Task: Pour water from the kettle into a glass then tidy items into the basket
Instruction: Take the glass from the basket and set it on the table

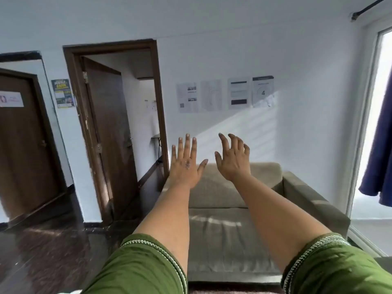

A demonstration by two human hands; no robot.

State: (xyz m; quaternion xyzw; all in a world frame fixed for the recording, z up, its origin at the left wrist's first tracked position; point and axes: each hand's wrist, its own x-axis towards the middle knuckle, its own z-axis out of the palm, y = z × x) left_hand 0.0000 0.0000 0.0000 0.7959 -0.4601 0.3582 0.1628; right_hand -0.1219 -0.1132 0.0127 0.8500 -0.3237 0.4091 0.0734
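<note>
Both hands up in mid-air: left hand [186, 166] spread flat, fingers straight, back to the camera; right hand [232, 160] open too, fingers loosely bent, each holding and touching nothing. Green embroidered-hem sleeves [146, 270] at 6 o'clock. Beyond the hands, a boxy beige fabric sofa [222, 230], soft and slightly worn. At 9 o'clock, an open dark wooden door [110, 134] over glossy dark floor [42, 251]. Four paper sheets [224, 94] on the smooth white wall at 12. Navy curtain [379, 162] at 3 o'clock. Kettle, glass and basket are out of shot.
</note>
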